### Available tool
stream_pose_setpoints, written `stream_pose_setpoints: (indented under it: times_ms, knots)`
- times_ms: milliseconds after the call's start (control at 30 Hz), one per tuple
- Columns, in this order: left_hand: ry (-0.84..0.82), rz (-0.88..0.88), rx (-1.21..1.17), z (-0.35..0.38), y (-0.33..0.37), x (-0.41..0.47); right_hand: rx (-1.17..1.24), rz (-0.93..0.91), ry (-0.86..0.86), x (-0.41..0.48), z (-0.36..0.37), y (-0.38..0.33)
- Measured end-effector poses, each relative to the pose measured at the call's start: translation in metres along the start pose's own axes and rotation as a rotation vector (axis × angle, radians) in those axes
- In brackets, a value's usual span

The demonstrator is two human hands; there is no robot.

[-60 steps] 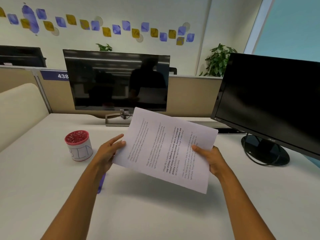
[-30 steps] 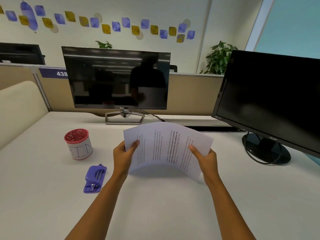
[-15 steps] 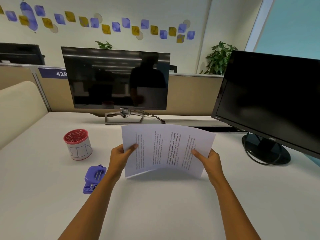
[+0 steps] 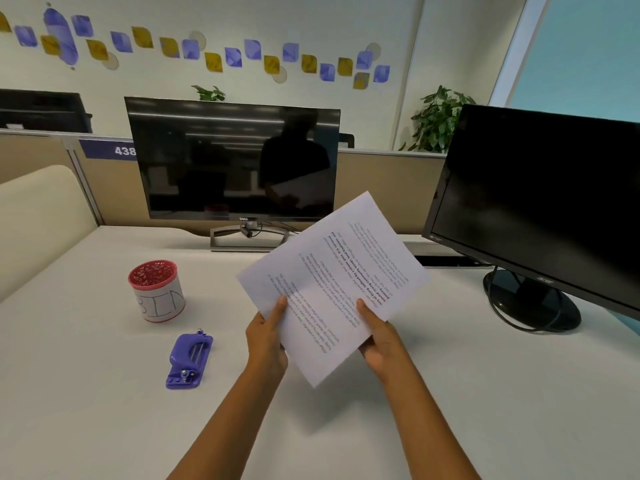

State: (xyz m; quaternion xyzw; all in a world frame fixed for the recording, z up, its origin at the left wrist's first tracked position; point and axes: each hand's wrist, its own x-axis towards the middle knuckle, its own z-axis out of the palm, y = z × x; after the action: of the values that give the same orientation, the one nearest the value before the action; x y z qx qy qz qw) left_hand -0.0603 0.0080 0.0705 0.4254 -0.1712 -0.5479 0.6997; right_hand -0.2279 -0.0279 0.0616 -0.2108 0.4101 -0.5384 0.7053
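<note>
Paper: The printed paper (image 4: 332, 289) is held in the air above the white desk (image 4: 104, 410), in front of the body and between both hands. It lies diagonally, with one corner pointing up toward the gap between the left monitor (image 4: 232, 161) and the right monitor (image 4: 540, 202). The print is seen sideways.
Sheet count: Whether one sheet or several are held cannot be told from this view.
Left hand: The lower left edge is pinched by the left hand (image 4: 266, 341). The thumb is laid on top, and the other fingers are hidden under the paper.
Right hand: The near right edge is pinched by the right hand (image 4: 381, 341) in the same way, thumb on the print and fingers below.
Step in hand: It is judged that the paper is to be turned and squared before it is brought to the purple tool (image 4: 188, 362). This tool lies on the desk to the left, well apart from the paper.
Grip advice: The pinches should be kept light and close to the edge, so that no crease is pressed into the page.
Turning advice: One pinch should be loosened only while the other is firm.
Risk: The far corner is not supported and could droop or bend.
Nearby: A red-rimmed cup (image 4: 157, 296) marked BIN stands behind the purple tool.
</note>
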Motion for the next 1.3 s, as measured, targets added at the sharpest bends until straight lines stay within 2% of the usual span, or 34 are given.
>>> stream_pose_setpoints:
  times_ms: [133,233,300,433,567,700,867,967,1300]
  knots:
    - [-0.029,-0.027,0.037,0.0,-0.003,-0.007,-0.073,-0.149,-0.025,0.001,0.009,-0.006]
    - [-0.071,-0.063,0.083,-0.013,0.01,-0.001,-0.18,-0.185,-0.092,0.0,0.0,-0.025]
    - [-0.175,-0.108,0.103,-0.024,0.025,0.007,-0.269,-0.163,-0.154,0.0,-0.007,-0.041]
    - [-0.474,-0.321,0.157,-0.034,0.05,0.017,-0.442,-0.022,-0.309,0.0,-0.018,-0.062]
    - [-0.545,-0.325,0.299,-0.017,0.053,0.023,-0.622,0.024,-0.354,0.0,-0.014,-0.067]
    - [-0.423,-0.176,0.485,-0.003,0.046,0.024,-0.646,-0.101,-0.249,-0.002,-0.005,-0.061]
    - [-0.33,0.251,0.628,0.013,0.035,0.02,-0.688,-0.431,-0.01,-0.006,0.01,-0.044]
    - [-0.288,0.412,0.619,0.018,0.031,0.017,-0.642,-0.586,0.07,-0.011,0.015,-0.029]
    - [-0.239,0.385,0.579,0.009,0.03,0.019,-0.598,-0.621,0.07,-0.012,0.002,-0.014]
